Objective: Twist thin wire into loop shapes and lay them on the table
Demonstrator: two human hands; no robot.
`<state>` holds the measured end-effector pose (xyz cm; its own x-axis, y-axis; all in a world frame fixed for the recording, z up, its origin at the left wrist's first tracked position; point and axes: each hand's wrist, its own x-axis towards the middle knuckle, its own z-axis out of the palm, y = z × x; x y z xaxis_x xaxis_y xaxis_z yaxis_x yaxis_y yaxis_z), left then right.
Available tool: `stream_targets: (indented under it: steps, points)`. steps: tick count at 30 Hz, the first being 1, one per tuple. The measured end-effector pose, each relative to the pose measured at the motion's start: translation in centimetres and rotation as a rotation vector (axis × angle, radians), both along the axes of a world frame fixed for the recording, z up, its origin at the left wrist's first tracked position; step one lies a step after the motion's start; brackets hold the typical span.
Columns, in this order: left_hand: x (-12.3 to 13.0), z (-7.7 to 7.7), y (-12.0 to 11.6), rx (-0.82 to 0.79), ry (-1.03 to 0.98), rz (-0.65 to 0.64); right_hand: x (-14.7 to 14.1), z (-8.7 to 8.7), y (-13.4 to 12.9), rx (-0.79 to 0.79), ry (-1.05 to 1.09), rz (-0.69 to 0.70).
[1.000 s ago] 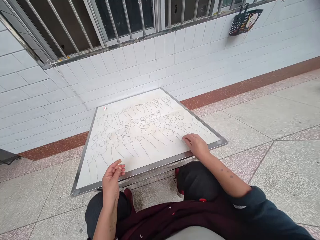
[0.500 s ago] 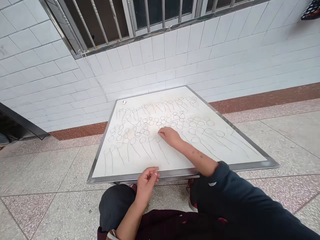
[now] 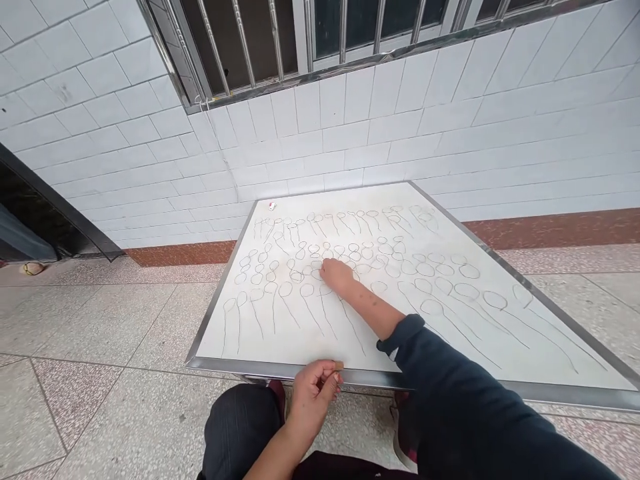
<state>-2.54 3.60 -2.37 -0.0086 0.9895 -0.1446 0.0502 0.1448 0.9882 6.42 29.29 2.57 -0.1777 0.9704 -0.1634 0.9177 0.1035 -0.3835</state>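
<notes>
A white-topped table [image 3: 295, 347] with a metal rim carries rows of thin dark loops [image 3: 285, 289], many with long tails; whether they are drawn or laid wire or thread, I cannot tell. Over the middle rows, my right hand [image 3: 339, 276] reaches in from the right with its fingers closed and tips down on the surface. What they pinch, if anything, is hidden. My left hand [image 3: 313, 393] is at the table's front rim, thumb and fingers closed on a small brown piece [image 3: 339, 365].
A small white-and-red object [image 3: 273, 206] lies in the table's far left corner. Behind stands a white tiled wall [image 3: 340, 143] under a barred window [image 3: 330, 33]. My knee [image 3: 245, 420] is below the front rim. A dark doorway [image 3: 45, 213] opens at the left.
The view has turned a little left, so the table appears further right. My right hand has shifted slightly left over the loops. My left hand stays by the front rim.
</notes>
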Motion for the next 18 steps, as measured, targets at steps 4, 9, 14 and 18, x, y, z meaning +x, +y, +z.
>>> stream_targets:
  steps: [4,9,14,18]
  points:
    - [0.1,-0.1,0.0,-0.006,-0.002,0.008,-0.1,0.3,-0.3,-0.054,-0.017,-0.041]
    - [0.3,-0.2,-0.1,-0.011,-0.018,0.033,-0.1,1.7,-0.9,-0.039,0.028,-0.07]
    - [0.2,0.5,-0.2,-0.023,-0.075,0.054,2.5,4.1,-3.7,0.121,0.19,-0.08]
    - [-0.9,3.8,2.2,0.075,-0.117,0.249,4.3,4.6,-8.1,0.207,0.365,-0.031]
